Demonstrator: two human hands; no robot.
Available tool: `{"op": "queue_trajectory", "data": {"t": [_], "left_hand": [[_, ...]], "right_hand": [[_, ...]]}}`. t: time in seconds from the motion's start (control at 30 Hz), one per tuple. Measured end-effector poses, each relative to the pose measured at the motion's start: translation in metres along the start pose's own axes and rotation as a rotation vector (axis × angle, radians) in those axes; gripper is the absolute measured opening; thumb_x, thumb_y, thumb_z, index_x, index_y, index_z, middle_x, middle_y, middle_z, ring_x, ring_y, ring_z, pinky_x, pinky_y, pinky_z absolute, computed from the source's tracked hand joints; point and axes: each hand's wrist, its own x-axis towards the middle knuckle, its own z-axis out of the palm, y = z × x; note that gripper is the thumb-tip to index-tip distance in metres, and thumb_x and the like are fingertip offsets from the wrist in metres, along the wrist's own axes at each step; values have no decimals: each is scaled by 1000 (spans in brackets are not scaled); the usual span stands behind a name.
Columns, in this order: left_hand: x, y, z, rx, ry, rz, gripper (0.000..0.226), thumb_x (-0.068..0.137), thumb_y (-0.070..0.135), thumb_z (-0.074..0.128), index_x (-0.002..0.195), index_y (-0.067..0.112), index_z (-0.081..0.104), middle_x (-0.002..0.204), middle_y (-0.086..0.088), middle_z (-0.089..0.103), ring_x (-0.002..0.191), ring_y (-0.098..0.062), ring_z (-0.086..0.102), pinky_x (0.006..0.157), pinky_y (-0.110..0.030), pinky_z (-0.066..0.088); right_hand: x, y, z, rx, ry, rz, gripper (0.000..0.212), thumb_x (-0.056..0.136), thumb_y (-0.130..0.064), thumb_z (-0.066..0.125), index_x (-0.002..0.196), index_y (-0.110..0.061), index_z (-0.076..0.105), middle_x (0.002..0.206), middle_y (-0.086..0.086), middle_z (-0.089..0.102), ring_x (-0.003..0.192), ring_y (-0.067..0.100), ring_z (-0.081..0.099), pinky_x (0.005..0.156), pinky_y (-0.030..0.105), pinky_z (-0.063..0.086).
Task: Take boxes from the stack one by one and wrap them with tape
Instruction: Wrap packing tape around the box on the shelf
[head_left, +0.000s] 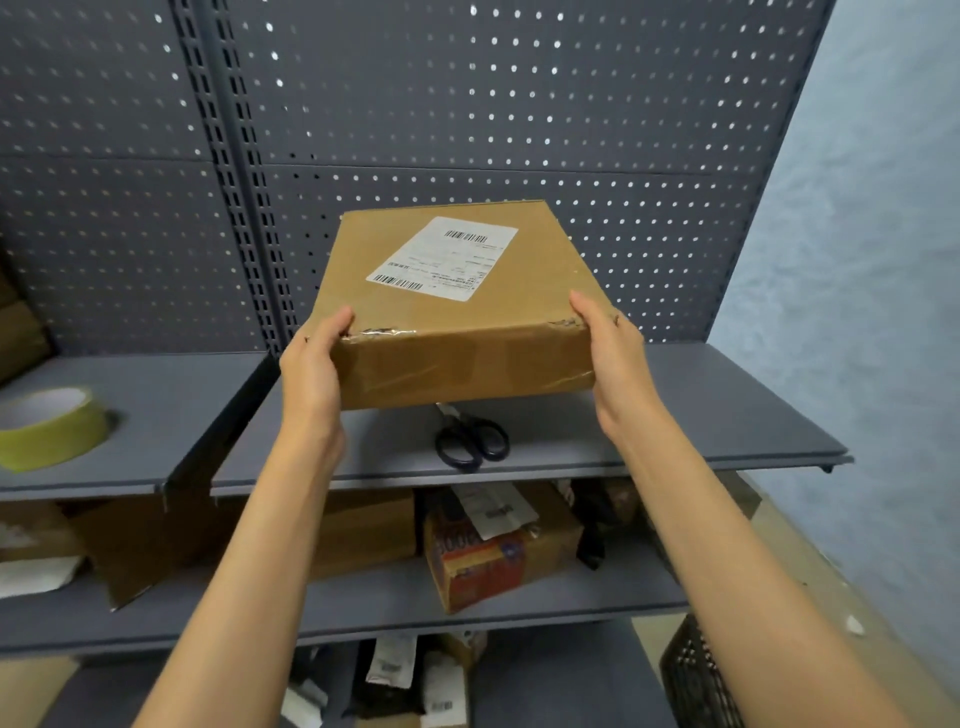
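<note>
A flat brown cardboard box (457, 332) with a white shipping label on top hangs in the air above the grey shelf (675, 415). My left hand (311, 369) grips its near left corner, thumb on top. My right hand (613, 353) grips the near right corner the same way. Clear tape crosses the box's front face. A roll of yellowish tape (49, 428) lies on the left shelf section, well left of the box. Black-handled scissors (470, 436) lie on the shelf right under the box, their blades hidden by it.
A grey pegboard wall (467, 104) stands behind the shelf. The lower shelf holds several cardboard boxes (498, 551) and parcels. More packages lie at the bottom. A dark crate (696, 680) sits at the lower right by the blue wall.
</note>
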Motion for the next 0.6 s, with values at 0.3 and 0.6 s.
{"op": "queue_trajectory", "data": {"t": [0.3,0.6], "left_hand": [[-11,-7,48,23,-53,9,31,92,33,57,115,13,64,105,2,64,93,-12,57,75,-24,42],[-21,-26,87,33,-101,-28,34,93,32,56,121,13,60,101,7,61,98,-13,55,81,-29,42]], "right_hand": [[17,-8,-48,30,59,12,61,68,-54,63,121,-24,62,120,-5,64,116,19,57,106,49,40],[31,-3,-92,26,125,34,42,81,-48,64,115,-23,63,114,-3,67,110,20,61,104,48,43]]}}
